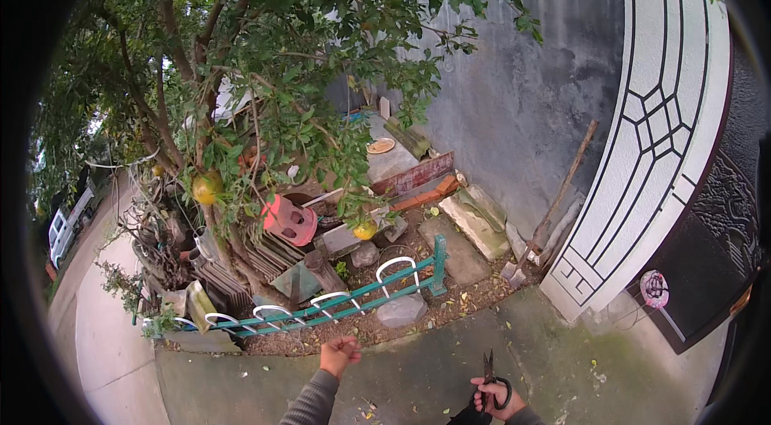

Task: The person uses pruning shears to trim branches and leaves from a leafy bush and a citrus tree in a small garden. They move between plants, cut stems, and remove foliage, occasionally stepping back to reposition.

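My left hand (340, 356) is raised over the concrete paving, fingers curled together; nothing shows in it. To its right, my right hand (497, 399) holds black-handled scissors (488, 368) by the loops, blades pointing up in the picture. The blades look slightly apart. Beyond my hands stands a leafy fruit tree (202, 93). One yellow-orange round fruit (207, 188) hangs near the trunk, and another fruit (364, 229) hangs lower on a branch above the garden bed.
A low green and white metal fence (337, 304) edges the bed. Behind it lie a grey rock (402, 310), a pink plastic container (290, 220) and stacked roof tiles (223, 280). A wooden-handled shovel (557, 202) leans on the grey wall (518, 93), beside a white patterned pillar (650, 124).
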`<state>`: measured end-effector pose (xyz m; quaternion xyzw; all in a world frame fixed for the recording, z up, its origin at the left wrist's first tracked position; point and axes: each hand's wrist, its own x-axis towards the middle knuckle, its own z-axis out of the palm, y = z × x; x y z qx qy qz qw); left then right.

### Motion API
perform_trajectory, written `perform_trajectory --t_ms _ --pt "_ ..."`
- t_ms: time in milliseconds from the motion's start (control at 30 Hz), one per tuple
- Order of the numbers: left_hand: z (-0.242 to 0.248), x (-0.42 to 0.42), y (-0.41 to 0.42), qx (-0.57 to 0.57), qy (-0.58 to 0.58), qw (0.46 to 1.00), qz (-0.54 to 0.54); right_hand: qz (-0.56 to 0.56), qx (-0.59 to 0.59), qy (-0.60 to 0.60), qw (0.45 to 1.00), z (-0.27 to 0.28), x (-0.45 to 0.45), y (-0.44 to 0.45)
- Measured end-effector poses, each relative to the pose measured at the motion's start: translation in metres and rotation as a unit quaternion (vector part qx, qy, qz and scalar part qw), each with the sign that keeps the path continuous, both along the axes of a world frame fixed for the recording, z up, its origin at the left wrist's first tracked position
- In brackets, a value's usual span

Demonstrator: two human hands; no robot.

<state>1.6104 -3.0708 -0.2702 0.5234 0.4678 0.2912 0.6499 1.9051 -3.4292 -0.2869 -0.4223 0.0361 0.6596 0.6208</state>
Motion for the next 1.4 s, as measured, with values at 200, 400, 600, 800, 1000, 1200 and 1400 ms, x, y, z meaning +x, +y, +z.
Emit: perform_trajectory --t_ms 200,400,600,800,1000,1200,1400 --pt "0.107 0.128 -0.006 0.109 -0.088 0.99 -0.015 0.004 0.099 -0.12 0.988 0.027 0.08 0.04" --pt "0.239 0.264 -0.033 0.235 -0.144 0.961 -0.038 0.084 0.102 -0.241 0.962 0.103 0.212 0.07" --pt "0.364 0.384 -0.02 0.305 -0.19 0.926 -0.114 0.15 0.155 -0.37 0.904 0.228 0.313 0.111" --pt "0.476 0.495 0.03 0.316 -0.218 0.912 -0.146 0.088 0.254 -0.524 0.808 0.329 0.399 0.145" --pt "0.553 0.551 0.061 0.282 -0.32 0.897 -0.113 0.007 0.302 -0.625 0.72 0.423 0.452 0.171" --pt "0.585 0.596 0.081 0.275 -0.379 0.881 -0.061 -0.034 0.315 -0.721 0.616 0.513 0.528 0.234" --pt "0.555 0.581 0.083 0.334 -0.354 0.873 0.012 0.012 0.356 -0.758 0.547 0.593 0.562 0.339"
